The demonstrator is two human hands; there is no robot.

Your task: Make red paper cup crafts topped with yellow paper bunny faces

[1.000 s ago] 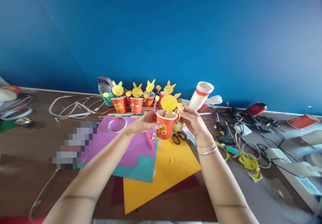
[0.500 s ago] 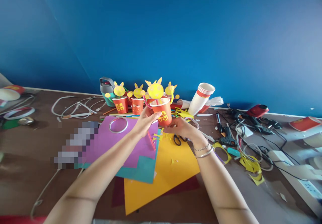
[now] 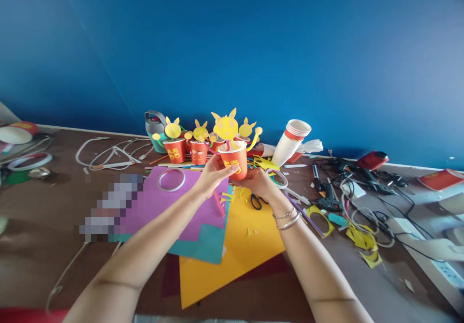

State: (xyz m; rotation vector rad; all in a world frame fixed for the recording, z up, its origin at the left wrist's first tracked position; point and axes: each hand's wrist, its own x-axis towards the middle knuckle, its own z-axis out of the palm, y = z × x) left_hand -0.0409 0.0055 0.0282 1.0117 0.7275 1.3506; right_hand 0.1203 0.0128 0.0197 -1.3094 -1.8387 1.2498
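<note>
My left hand (image 3: 216, 174) grips a red paper cup (image 3: 237, 161) with yellow lettering, its thumb across the front. Above the cup's rim stands a yellow paper animal head (image 3: 226, 127) with pointed ears, and a yellow bent arm with a round tip sticks out to the right. Close under the cup's lower right side is my right hand (image 3: 255, 182); its fingers are curled in and partly hidden, so what they hold cannot be made out. Similar cups with yellow heads, such as one red cup (image 3: 174, 151), stand behind on the left.
Purple paper (image 3: 163, 212) and orange-yellow paper (image 3: 232, 255) lie below the hands, with black scissors (image 3: 256, 202) on top. A leaning stack of paper cups (image 3: 291, 141) stands behind. Glue gun (image 3: 328, 197), cables, yellow scraps and a power strip (image 3: 442, 270) lie at right.
My right hand has moved left and up against the cup's underside, its fingers more curled. The yellow head has turned and straightened slightly, and the right yellow arm has swung outward.
</note>
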